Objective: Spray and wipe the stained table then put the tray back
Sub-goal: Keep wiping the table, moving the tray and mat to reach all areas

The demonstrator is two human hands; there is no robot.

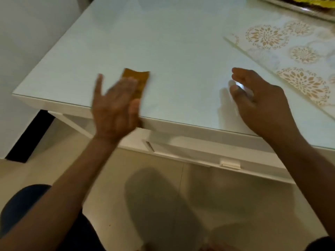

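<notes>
Left hand point(116, 107) blurred, fingers spread, over brown cloth point(136, 82) at table point(163, 42) front edge. Right hand point(261, 98) nearby, fingers loosely curled, empty.

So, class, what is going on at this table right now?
A person stands at a white glass-topped table with both hands over its near edge. The left hand is spread flat on a mustard-brown cloth and is blurred, which suggests wiping. The right hand hovers open just above the glass, holding nothing. A patterned runner lies to the right, and a tray's edge shows at the far right corner, so the tray is not yet put back. No spray bottle is in view.
</notes>
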